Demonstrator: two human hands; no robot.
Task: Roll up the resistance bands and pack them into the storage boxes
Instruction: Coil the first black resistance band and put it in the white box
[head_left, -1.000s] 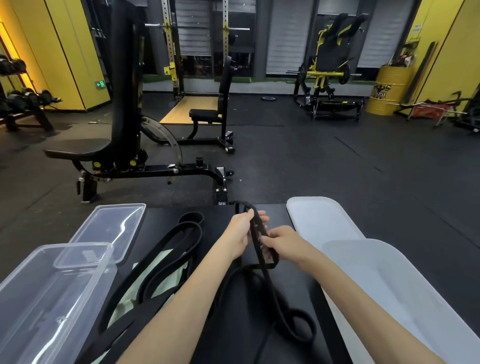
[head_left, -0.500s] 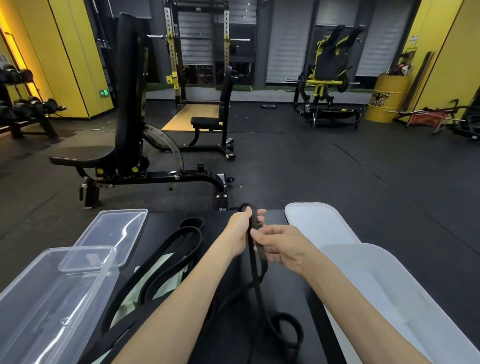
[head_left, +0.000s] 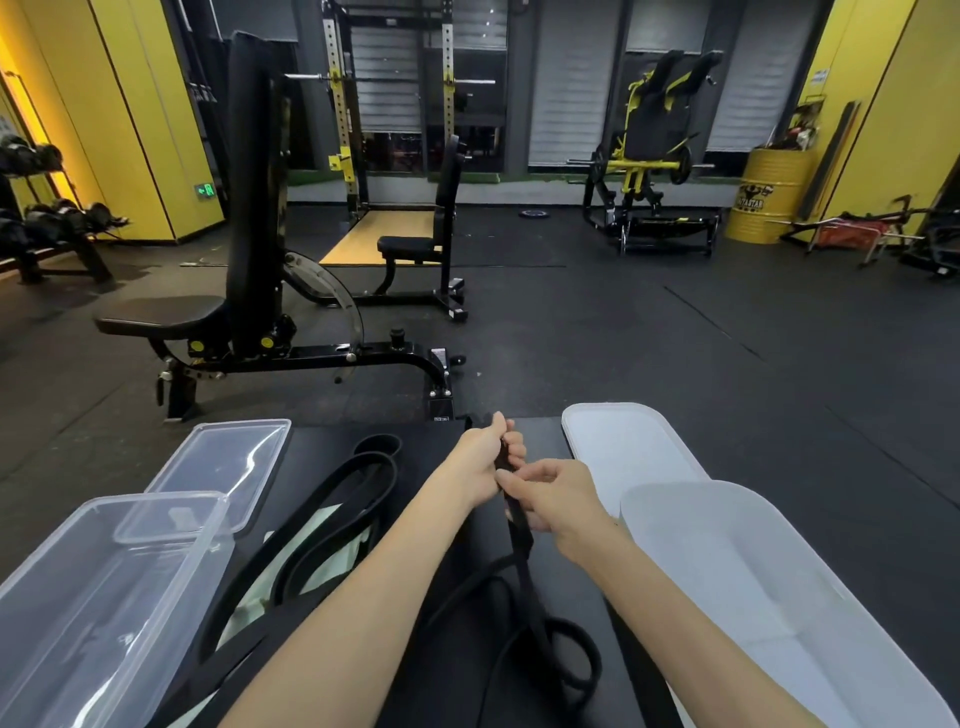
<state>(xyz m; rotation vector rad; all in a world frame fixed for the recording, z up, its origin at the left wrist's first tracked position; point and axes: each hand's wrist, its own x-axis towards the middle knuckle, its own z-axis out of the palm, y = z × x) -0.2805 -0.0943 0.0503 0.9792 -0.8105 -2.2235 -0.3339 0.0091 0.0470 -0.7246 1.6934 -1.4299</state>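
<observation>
Both hands (head_left: 485, 457) (head_left: 553, 501) grip 1 black band (head_left: 522, 540).

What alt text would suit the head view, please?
A left hand grips the upper end of a black resistance band and a right hand pinches it just below, over a black table. A clear storage box sits left, a white box right, more bands between.

clear box (head_left: 93, 613) left, bands (head_left: 332, 525) centre, lids (head_left: 623, 447) right
</observation>
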